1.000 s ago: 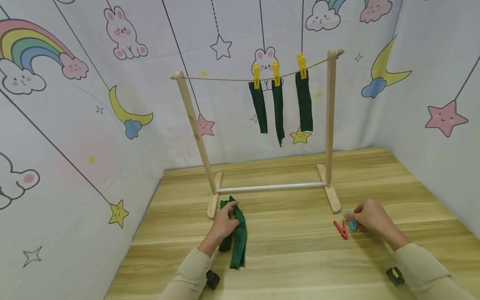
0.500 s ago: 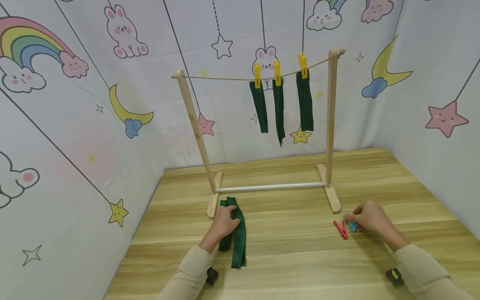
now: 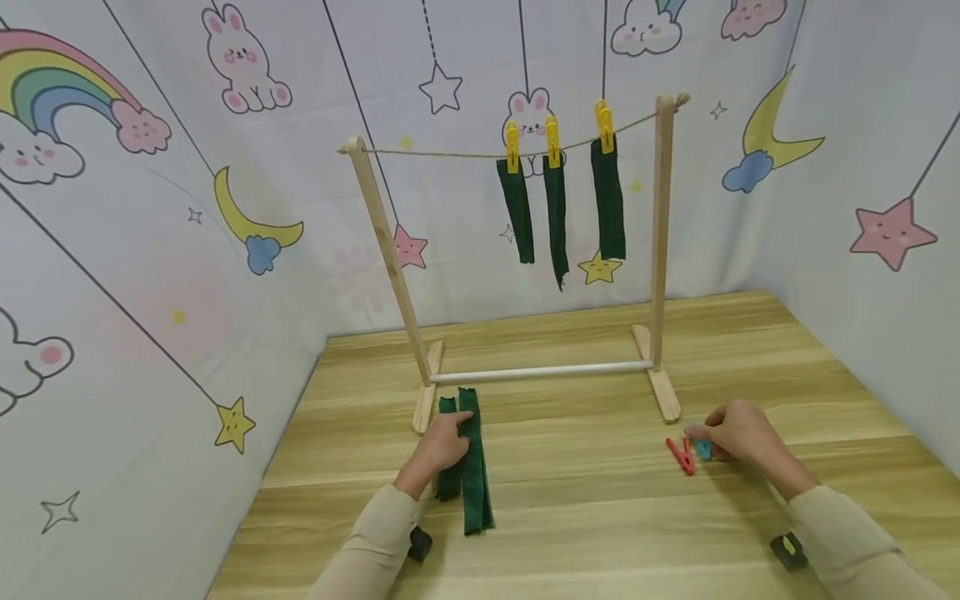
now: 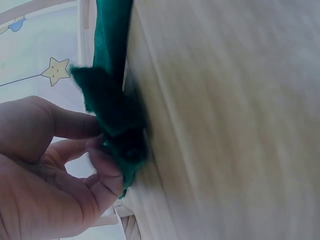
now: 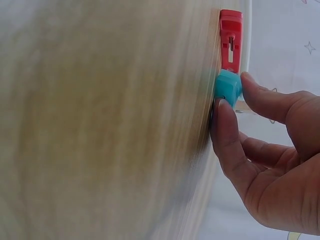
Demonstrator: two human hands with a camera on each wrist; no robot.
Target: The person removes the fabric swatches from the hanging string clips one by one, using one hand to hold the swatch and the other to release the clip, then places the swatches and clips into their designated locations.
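Two dark green cloth strips lie side by side on the table; the right strip (image 3: 474,492) is longer than the left strip (image 3: 448,483). My left hand (image 3: 441,446) reaches across both, its index finger over the right strip's upper part. In the left wrist view, thumb and fingertips pinch green cloth (image 4: 117,107), which bunches beside the tabletop. My right hand (image 3: 746,432) pinches a light blue clothespin (image 5: 227,86) low at the table, partly hidden by the fingers. Just beside it lies a red clothespin (image 3: 680,456), legs spread.
A wooden rack (image 3: 660,242) stands at the back, with a twine line (image 3: 435,154) between its posts. Three green strips (image 3: 609,204) hang there from yellow clothespins (image 3: 604,127). A white rod (image 3: 543,372) joins the feet. Printed cloth walls (image 3: 300,75) enclose the table.
My left hand has shifted slightly left, its index finger straighter. The right green strip, bent before, now lies straighter. The right hand stays at the blue clothespin.
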